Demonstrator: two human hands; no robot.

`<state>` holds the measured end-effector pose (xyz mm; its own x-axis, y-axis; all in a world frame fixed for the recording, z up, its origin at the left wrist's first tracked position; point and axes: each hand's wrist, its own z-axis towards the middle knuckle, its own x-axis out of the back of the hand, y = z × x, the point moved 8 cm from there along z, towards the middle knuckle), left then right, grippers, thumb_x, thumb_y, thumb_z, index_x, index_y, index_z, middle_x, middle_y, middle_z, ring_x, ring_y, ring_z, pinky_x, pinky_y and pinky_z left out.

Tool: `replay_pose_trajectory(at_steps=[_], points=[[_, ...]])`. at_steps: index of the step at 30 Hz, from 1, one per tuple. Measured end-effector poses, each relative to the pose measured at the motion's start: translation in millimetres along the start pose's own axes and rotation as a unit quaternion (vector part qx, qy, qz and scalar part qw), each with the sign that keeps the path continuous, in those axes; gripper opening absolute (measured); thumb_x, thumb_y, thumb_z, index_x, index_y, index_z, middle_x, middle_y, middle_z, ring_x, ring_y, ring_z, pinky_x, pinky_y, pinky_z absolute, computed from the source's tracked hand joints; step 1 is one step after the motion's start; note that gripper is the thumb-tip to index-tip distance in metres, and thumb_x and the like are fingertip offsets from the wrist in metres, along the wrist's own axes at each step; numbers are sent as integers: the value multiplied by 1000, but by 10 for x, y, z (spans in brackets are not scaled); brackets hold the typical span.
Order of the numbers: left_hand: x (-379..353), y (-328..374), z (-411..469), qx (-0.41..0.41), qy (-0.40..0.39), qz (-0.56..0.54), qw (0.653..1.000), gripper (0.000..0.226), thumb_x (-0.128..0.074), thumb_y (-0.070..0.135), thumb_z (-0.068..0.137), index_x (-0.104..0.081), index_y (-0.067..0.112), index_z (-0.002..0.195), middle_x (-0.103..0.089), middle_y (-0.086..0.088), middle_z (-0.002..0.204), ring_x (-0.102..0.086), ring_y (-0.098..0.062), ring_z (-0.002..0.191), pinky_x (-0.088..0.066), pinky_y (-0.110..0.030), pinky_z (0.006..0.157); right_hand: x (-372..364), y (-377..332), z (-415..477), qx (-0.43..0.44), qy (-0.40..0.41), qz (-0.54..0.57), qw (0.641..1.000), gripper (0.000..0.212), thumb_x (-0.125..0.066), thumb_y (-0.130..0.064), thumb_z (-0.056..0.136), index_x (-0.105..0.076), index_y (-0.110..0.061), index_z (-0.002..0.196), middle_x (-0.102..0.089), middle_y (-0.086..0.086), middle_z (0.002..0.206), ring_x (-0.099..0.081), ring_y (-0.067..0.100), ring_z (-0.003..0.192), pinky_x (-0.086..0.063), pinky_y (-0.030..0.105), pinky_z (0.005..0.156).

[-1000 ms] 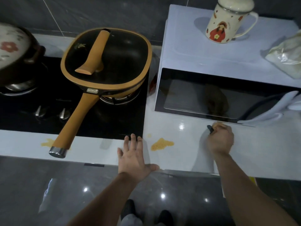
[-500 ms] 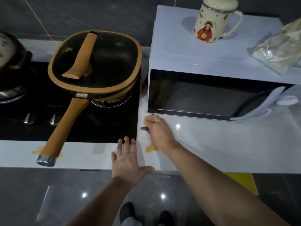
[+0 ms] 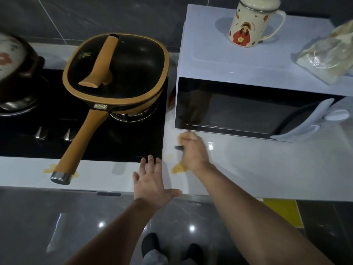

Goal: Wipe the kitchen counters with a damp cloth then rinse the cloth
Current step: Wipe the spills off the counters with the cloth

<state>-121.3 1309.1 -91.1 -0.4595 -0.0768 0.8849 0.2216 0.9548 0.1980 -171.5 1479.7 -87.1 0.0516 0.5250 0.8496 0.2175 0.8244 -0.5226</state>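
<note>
My right hand grips a small cloth, mostly hidden under the fist, and presses it on the white counter just in front of the microwave's left corner. A yellow-orange spill lies on the counter right behind that hand, with faint smears beside it. My left hand rests flat with spread fingers on the counter's front edge, next to the black hob. Another yellow stain lies under the end of the pan handle.
A lidded orange pan sits on the black hob, its long handle reaching over the counter's front edge. A clay pot stands far left. The white microwave carries a lidded mug and a plastic bag.
My right hand has swept the cloth leftward along the counter from in front of the microwave door to its left corner, past the spill. My left hand stays put.
</note>
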Motion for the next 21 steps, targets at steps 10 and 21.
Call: replay_pose_trajectory(at_steps=[10,21], points=[[-11,-1,-5,-1,2,25,1000,125,-54,85,69,7,19,156,14,-5,164,16,-28,150,-12,-54,121,-287,-576,-203,195,-196,-99,956,21,-65,-13,85,-70,-13,106,-56,2,119,-54,22,113,-46,32,96],[-8,-12,16,-10,6,20,1000,123,-56,83,70,7,20,155,11,-5,164,15,-30,150,-12,-56,120,-121,-371,138,100,-93,-62,989,22,-58,-14,85,-70,-16,103,-55,3,120,-56,23,109,-43,27,97]])
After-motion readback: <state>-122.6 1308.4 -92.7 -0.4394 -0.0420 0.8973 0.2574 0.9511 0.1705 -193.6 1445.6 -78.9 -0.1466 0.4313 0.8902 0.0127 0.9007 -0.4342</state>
